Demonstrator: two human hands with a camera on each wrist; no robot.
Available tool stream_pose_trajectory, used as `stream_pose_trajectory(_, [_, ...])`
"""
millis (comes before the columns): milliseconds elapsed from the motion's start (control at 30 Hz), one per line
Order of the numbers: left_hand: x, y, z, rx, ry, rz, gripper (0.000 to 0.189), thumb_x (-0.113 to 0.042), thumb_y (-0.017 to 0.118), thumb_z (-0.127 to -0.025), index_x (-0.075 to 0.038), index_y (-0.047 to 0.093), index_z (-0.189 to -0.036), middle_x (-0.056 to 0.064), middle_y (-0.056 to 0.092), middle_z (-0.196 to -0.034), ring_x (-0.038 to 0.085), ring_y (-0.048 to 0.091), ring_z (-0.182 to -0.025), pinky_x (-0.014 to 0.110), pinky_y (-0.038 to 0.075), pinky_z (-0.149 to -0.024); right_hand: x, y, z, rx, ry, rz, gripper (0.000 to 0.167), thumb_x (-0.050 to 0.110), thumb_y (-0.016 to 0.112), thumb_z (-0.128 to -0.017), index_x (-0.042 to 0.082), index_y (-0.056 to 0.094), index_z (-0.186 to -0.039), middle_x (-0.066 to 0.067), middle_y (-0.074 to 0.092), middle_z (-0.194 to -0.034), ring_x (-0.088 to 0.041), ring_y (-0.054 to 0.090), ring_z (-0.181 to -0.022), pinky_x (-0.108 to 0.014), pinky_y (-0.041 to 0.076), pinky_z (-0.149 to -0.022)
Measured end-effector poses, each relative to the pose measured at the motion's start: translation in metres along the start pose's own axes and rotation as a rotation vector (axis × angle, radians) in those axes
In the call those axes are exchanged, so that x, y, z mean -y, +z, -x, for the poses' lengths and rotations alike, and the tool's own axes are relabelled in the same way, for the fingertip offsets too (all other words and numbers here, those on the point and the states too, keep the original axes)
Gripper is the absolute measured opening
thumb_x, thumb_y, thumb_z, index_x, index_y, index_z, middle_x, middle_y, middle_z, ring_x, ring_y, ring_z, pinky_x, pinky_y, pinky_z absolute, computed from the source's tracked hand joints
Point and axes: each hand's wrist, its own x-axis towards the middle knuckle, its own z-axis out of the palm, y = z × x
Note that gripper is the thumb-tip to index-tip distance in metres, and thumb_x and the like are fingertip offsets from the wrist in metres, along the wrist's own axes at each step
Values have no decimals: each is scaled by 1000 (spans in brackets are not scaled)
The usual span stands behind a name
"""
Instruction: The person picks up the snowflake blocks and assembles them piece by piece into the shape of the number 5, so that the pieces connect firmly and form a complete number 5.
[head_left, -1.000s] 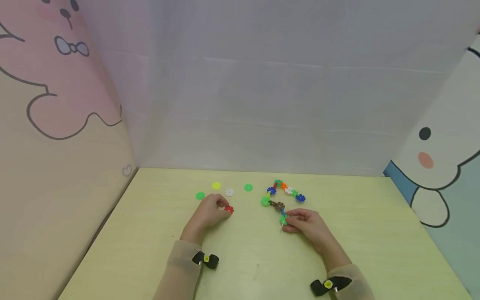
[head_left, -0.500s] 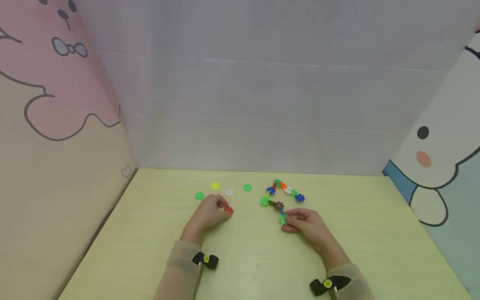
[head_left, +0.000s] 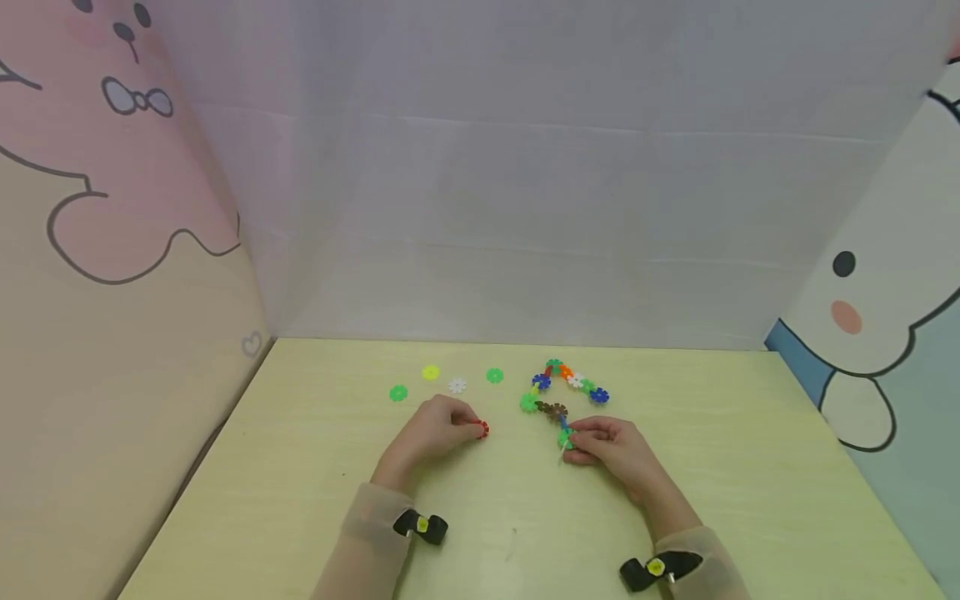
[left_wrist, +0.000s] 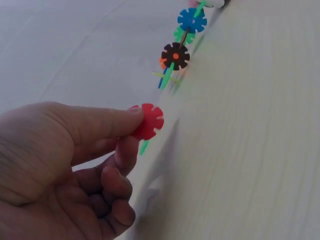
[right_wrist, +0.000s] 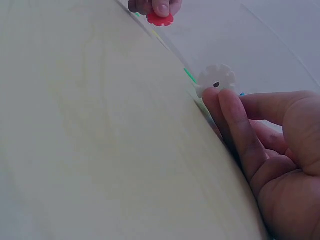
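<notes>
Between thumb and index finger, my left hand [head_left: 435, 429] pinches a red snowflake disc [left_wrist: 150, 121], a flat round piece with notches around its rim. My right hand [head_left: 618, 450] holds the near end of a chain of interlocked discs. At that end are a green disc [head_left: 566, 438] and a white disc [right_wrist: 216, 80] standing on edge at the fingertips. From there the chain runs back through a brown disc [head_left: 556, 412], a light green disc [head_left: 528, 402] and others, bending round to a blue disc [head_left: 599, 396]. A gap separates the red disc from the chain.
Loose discs lie flat beyond my left hand: a yellow disc [head_left: 431, 372], a white disc [head_left: 457, 385], and green ones, one of them a green disc [head_left: 398, 392] at the left. The pale wooden table [head_left: 712, 433] ends at a white curtain [head_left: 480, 208] behind.
My left hand has moved right and slightly nearer with the red disc, which now shows more edge-on. The right hand and the chain stay in place.
</notes>
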Motion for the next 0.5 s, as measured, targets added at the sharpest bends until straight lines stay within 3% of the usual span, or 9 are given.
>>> stream_pose_trajectory(333, [-23, 30, -3, 183, 58, 174, 14, -17, 76, -101, -11, 81, -89, 2, 79, -82, 10, 51, -63, 23, 42, -58, 1, 1, 0, -2, 1, 4, 39, 4, 67, -108, -19, 59, -139, -14, 79, -104, -21, 82, -90, -31, 65, -89])
stream_pose_trajectory(500, [-36, 47, 0, 226, 48, 216, 19, -15, 73, -103, -9, 83, -88, 3, 79, -80, 10, 56, -61, 22, 47, -58, 1, 1, 0, -4, 3, 5, 39, 4, 67, -108, -18, 59, -139, -14, 79, -105, -21, 82, -90, -31, 65, -89])
